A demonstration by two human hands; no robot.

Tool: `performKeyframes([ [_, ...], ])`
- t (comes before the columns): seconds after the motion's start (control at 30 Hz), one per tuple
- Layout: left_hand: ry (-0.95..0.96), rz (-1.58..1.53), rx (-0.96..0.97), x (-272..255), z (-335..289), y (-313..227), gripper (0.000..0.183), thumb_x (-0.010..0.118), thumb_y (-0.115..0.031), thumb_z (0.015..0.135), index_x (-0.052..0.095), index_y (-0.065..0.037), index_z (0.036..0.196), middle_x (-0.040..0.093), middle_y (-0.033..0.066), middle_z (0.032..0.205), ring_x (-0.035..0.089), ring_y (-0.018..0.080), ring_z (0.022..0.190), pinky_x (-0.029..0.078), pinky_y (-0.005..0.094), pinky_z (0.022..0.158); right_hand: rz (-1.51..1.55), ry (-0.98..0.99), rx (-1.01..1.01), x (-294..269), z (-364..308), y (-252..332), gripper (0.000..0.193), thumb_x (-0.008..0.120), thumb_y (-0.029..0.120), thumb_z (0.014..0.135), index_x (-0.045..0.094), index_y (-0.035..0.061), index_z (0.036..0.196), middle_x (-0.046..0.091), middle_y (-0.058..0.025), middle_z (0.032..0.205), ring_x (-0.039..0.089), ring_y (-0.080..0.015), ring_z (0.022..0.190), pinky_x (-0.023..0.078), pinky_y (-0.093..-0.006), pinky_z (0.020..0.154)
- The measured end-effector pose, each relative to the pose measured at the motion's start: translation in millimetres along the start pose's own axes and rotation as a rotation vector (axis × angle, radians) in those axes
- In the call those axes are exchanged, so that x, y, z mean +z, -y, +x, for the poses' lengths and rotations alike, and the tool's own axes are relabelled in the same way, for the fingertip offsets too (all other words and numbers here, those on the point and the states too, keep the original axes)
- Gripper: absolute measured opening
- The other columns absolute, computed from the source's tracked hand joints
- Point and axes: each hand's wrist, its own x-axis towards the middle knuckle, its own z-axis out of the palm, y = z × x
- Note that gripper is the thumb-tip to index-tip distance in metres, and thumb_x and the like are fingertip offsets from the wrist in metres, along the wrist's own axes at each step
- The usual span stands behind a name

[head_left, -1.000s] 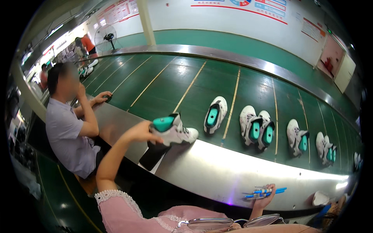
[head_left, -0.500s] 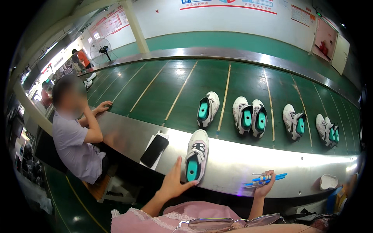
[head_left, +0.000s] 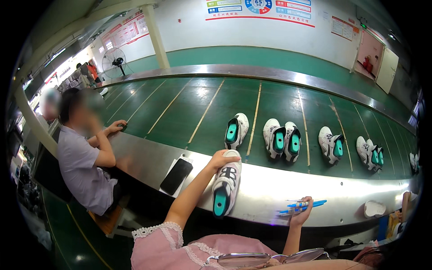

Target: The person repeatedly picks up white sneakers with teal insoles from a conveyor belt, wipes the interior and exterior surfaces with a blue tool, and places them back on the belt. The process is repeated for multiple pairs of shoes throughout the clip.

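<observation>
A white sneaker (head_left: 228, 177) with black straps and a green insert in its opening lies on the metal ledge, toe pointing away from me. My left hand (head_left: 223, 159) is closed around its toe, thumb across the top. The heel reaches the ledge's near edge. Farther right, my right hand (head_left: 304, 212) is closed around several slim blue pen-like tools (head_left: 318, 204), held sideways just above the ledge. I cannot make out their tips. Just beyond the held shoe, a matching sneaker (head_left: 242, 128) stands on the green belt.
A pair of sneakers (head_left: 274, 135) and more shoes stand along the green belt (head_left: 180, 108) to the right. A black phone (head_left: 177, 175) lies on white paper left of my shoe. Further left sits a person (head_left: 85, 162). A white bowl-shaped piece (head_left: 374, 208) rests at the right.
My left hand has moved from beside the sneaker's heel, fingers spread, up to its toe and closed around it. My right hand still holds the blue tools.
</observation>
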Motion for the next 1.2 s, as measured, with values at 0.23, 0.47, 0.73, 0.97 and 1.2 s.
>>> performKeyframes([
  [0.23, 0.047, 0.034, 0.483, 40.5, -114.1, -81.1, 0.039, 0.083, -0.008, 0.059, 0.055, -0.003, 0.086, 0.065, 0.0105, 0.088, 0.064, 0.0182, 0.088, 0.050, 0.0288, 0.076, -0.073, -0.151, 0.014, 10.2, -3.9, -0.5, 0.027, 0.031, 0.031, 0.097, 0.040, 0.0127, 0.079, 0.033, 0.0025, 0.072, 0.036, -0.0060, 0.063, 0.035, -0.0202, 0.060],
  [0.47, -0.014, 0.164, 0.577, 77.7, -163.7, -95.5, 0.045, 0.084, -0.009, 0.058, 0.065, 0.000, 0.098, 0.067, 0.0086, 0.086, 0.063, 0.0126, 0.079, 0.051, 0.0255, 0.073, -0.004, -0.224, 0.132, 39.9, -5.2, 29.6, 0.028, 0.041, 0.037, 0.095, 0.048, 0.0109, 0.087, 0.043, 0.0016, 0.068, 0.043, -0.0067, 0.065, 0.037, -0.0212, 0.059],
  [0.73, -0.075, 0.271, 0.628, 89.1, -164.1, -99.5, 0.039, 0.082, -0.014, 0.060, 0.067, -0.003, 0.095, 0.067, 0.0084, 0.086, 0.063, 0.0133, 0.075, 0.051, 0.0245, 0.071, -0.060, 0.012, -0.069, 107.2, -36.0, 72.2, 0.030, 0.056, 0.019, 0.087, 0.040, 0.0095, 0.110, 0.042, 0.0008, 0.084, 0.042, -0.0060, 0.079, 0.037, -0.0203, 0.068],
  [0.97, -0.089, 0.292, 0.623, 88.6, -161.6, -98.6, 0.041, 0.081, -0.013, 0.061, 0.066, -0.004, 0.097, 0.067, 0.0086, 0.087, 0.064, 0.0147, 0.077, 0.051, 0.0254, 0.072, -0.495, 0.235, -0.746, 140.0, -65.3, 65.4, 0.043, 0.066, 0.024, 0.080, 0.031, 0.0089, 0.100, 0.040, -0.0046, 0.088, 0.047, -0.0112, 0.075, 0.038, -0.0228, 0.064],
  [1.2, -0.082, 0.269, 0.622, 87.2, -162.5, -96.7, 0.040, 0.081, -0.011, 0.059, 0.067, -0.003, 0.096, 0.067, 0.0098, 0.084, 0.064, 0.0148, 0.073, 0.051, 0.0250, 0.069, -0.488, 0.570, -1.107, 152.4, -69.8, 59.9, 0.045, 0.071, 0.012, 0.075, 0.030, 0.0104, 0.092, 0.044, -0.0041, 0.072, 0.049, -0.0115, 0.051, 0.033, -0.0183, 0.043],
])
